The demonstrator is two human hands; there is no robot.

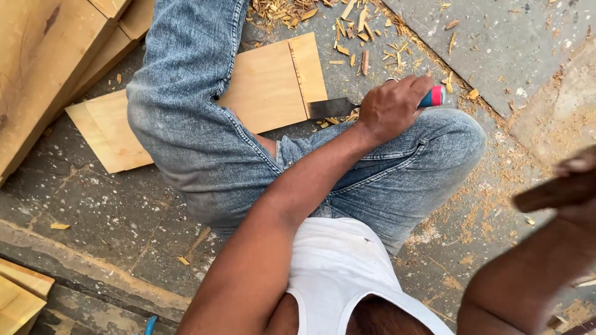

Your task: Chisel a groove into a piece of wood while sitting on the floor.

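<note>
Nearest the camera, the white sleeveless shirt (338, 267) of the person is seen, with both bare arms reaching outward. At the right edge the right hand (574, 186) is raised and blurred; its fingers appear wrapped around a dark brown wooden handle (543, 193), though the blur leaves the tool's head out of view and its kind cannot be told. Beyond the shirt, the bent legs in faded blue denim jeans (205, 124) are folded across the grey, dust-speckled concrete floor (93, 205), one knee being laid over the work.

Further out, the left hand (391, 108) is closed firmly around a flat steel chisel with a red and blue handle (372, 104). The fingers are clamped on the grip, the coloured end showing past the knuckles. The blade is laid against the edge of a pale flat plywood board (267, 87), which lies on the floor and is pinned under the leg. A narrow cut line with a ragged edge is visible in the board just beside the blade tip.

Judged from this, a chiselling cut along that line is in hand, the striking tool being lifted. A square blow onto the chisel's end would be called for, with the blade kept on the line.

Farthest away, pale wood chips (323, 15) are scattered, and stacked light timber planks (49, 56) lie at upper left.
</note>
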